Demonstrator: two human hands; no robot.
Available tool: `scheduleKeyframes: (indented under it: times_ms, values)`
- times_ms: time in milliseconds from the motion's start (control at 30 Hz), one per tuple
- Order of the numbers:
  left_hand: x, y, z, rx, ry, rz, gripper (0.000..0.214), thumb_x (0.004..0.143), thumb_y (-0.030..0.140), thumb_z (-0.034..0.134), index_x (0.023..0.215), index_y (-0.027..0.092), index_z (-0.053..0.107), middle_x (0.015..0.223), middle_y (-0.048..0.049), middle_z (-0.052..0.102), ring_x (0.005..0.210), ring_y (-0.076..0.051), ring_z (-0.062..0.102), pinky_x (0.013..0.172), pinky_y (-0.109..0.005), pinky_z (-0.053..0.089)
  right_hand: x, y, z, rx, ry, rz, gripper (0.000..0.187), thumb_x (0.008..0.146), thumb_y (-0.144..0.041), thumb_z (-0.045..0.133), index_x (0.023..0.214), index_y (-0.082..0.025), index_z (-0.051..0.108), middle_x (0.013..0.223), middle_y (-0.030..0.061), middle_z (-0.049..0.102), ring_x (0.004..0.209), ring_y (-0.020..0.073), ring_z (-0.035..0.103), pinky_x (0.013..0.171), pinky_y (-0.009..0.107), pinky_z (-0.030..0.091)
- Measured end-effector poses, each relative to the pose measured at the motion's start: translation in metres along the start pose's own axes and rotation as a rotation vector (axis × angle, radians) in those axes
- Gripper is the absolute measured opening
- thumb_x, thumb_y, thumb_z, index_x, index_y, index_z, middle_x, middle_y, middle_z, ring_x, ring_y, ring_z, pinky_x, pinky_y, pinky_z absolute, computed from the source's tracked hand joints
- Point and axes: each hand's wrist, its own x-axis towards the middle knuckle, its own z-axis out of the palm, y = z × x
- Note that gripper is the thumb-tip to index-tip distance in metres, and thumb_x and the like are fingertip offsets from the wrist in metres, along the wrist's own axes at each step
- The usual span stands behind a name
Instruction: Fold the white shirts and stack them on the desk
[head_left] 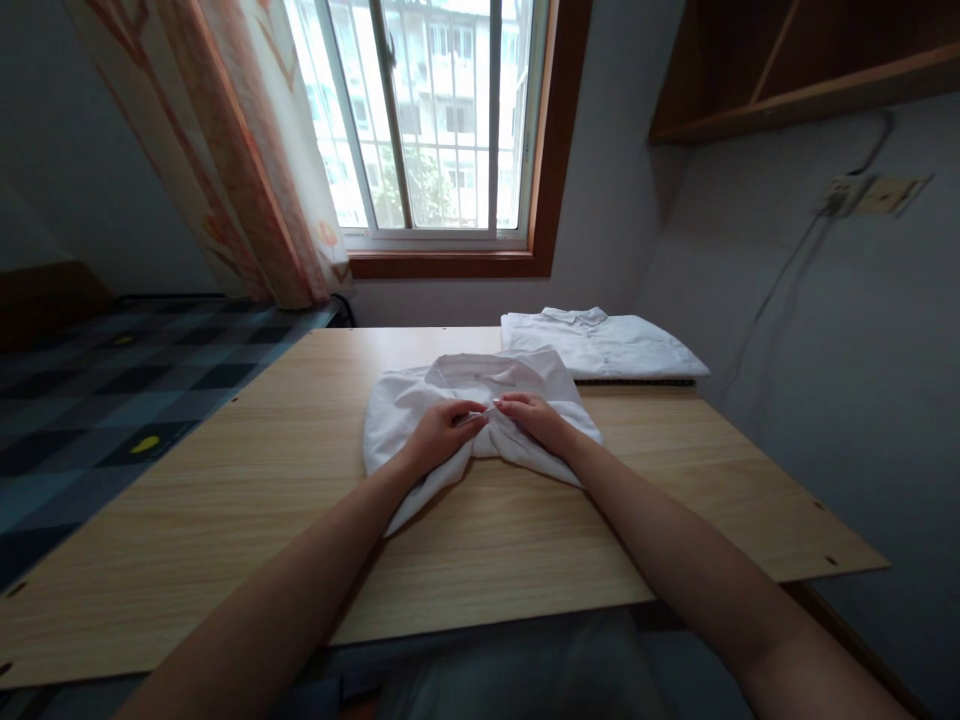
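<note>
A white collared shirt (405, 400) lies bunched on the wooden table, its collar toward the window. My left hand (448, 432) pinches the shirt's front near the middle, fingers closed on the cloth. From the other side, my right hand (531, 415) grips the front edge too, its fingertips almost meeting those of the left. Between the hands the fabric is drawn up, and the lower parts spread out to both sides. Any button under the fingertips is too small to make out.
Behind on the right, folded white shirts (592, 345) lie at the edge of the wooden table (510, 540). A bed with a checked cover (187, 370) stands to the left. Beyond the table are a window (442, 120) and a curtain (240, 150); a shelf (810, 90) hangs upper right.
</note>
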Motion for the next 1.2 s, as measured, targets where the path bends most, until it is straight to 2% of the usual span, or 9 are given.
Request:
scheduleKeyframes:
  times_ms: [100, 200, 333, 467, 567, 733, 933, 1100, 1200]
  values:
    - [0.001, 0.001, 0.002, 0.005, -0.005, -0.002, 0.03, 0.081, 0.04, 0.061, 0.097, 0.019, 0.075, 0.086, -0.0031, 0.075, 0.076, -0.018, 0.063, 0.073, -0.028, 0.051, 0.001, 0.002, 0.002, -0.078, -0.052, -0.058, 0.041, 0.073, -0.057, 0.064, 0.066, -0.018, 0.055, 0.058, -0.0054, 0.042, 0.058, 0.0097, 0.035, 0.054, 0.025, 0.028]
    - [0.001, 0.004, 0.002, 0.018, -0.011, 0.007, 0.025, 0.081, 0.035, 0.061, 0.092, 0.018, 0.075, 0.087, -0.0038, 0.075, 0.078, -0.019, 0.065, 0.074, -0.028, 0.051, 0.001, 0.003, 0.004, -0.197, -0.086, -0.109, 0.041, 0.08, -0.057, 0.057, 0.069, -0.018, 0.057, 0.061, -0.0037, 0.047, 0.062, 0.0111, 0.04, 0.058, 0.025, 0.031]
    - [-0.001, 0.006, 0.002, 0.05, -0.004, 0.017, 0.023, 0.08, 0.029, 0.059, 0.092, 0.018, 0.074, 0.083, -0.0025, 0.074, 0.076, -0.018, 0.064, 0.073, -0.028, 0.049, -0.004, -0.004, 0.005, -0.468, -0.103, -0.191, 0.032, 0.087, -0.046, 0.054, 0.079, -0.017, 0.062, 0.072, -0.0011, 0.058, 0.068, 0.013, 0.048, 0.064, 0.026, 0.034]
    - [-0.003, 0.009, 0.001, 0.061, 0.001, 0.018, 0.024, 0.08, 0.03, 0.058, 0.095, 0.018, 0.072, 0.07, 0.0014, 0.066, 0.065, -0.015, 0.056, 0.065, -0.026, 0.044, -0.012, -0.017, 0.007, -0.696, -0.112, -0.227, 0.018, 0.088, -0.034, 0.057, 0.092, -0.018, 0.065, 0.083, 0.0016, 0.065, 0.074, 0.0149, 0.054, 0.068, 0.026, 0.036]
    - [-0.005, 0.012, -0.002, 0.068, 0.004, 0.039, 0.023, 0.084, 0.032, 0.055, 0.094, 0.018, 0.07, 0.061, 0.0042, 0.057, 0.06, -0.013, 0.049, 0.06, -0.024, 0.04, -0.018, -0.026, 0.009, -0.76, -0.057, -0.21, 0.018, 0.086, -0.031, 0.061, 0.1, -0.018, 0.064, 0.086, 0.0027, 0.066, 0.074, 0.0158, 0.055, 0.07, 0.027, 0.036]
    - [-0.009, 0.021, -0.006, 0.184, 0.009, 0.106, 0.018, 0.087, 0.026, 0.051, 0.094, 0.019, 0.066, 0.059, 0.0041, 0.052, 0.058, -0.013, 0.047, 0.058, -0.024, 0.035, -0.02, -0.032, 0.011, -0.789, -0.017, -0.183, 0.02, 0.086, -0.031, 0.062, 0.101, -0.018, 0.067, 0.088, 0.0052, 0.068, 0.073, 0.0169, 0.055, 0.069, 0.028, 0.037]
    - [-0.012, 0.025, -0.007, 0.349, -0.009, 0.146, 0.016, 0.086, 0.022, 0.051, 0.093, 0.022, 0.065, 0.063, 0.003, 0.058, 0.057, -0.013, 0.051, 0.058, -0.025, 0.034, -0.017, -0.034, 0.006, -0.724, -0.164, -0.213, 0.023, 0.089, -0.035, 0.058, 0.09, -0.018, 0.074, 0.078, 0.0038, 0.071, 0.066, 0.0155, 0.053, 0.064, 0.028, 0.037]
    - [-0.013, 0.023, -0.008, 0.445, -0.008, 0.183, 0.014, 0.091, 0.025, 0.05, 0.093, 0.022, 0.063, 0.066, 0.0014, 0.062, 0.059, -0.015, 0.055, 0.058, -0.025, 0.034, -0.012, -0.029, -0.004, -0.597, -0.229, -0.124, 0.026, 0.087, -0.038, 0.06, 0.093, -0.018, 0.075, 0.083, 0.0033, 0.072, 0.07, 0.0155, 0.054, 0.067, 0.028, 0.039]
    - [-0.014, 0.022, -0.009, 0.488, 0.006, 0.219, 0.013, 0.092, 0.027, 0.049, 0.09, 0.021, 0.061, 0.071, -0.0009, 0.063, 0.063, -0.016, 0.057, 0.058, -0.026, 0.036, -0.012, -0.025, -0.011, -0.44, -0.272, -0.063, 0.032, 0.086, -0.045, 0.063, 0.099, -0.018, 0.074, 0.089, 0.0035, 0.071, 0.075, 0.0151, 0.055, 0.07, 0.028, 0.04]
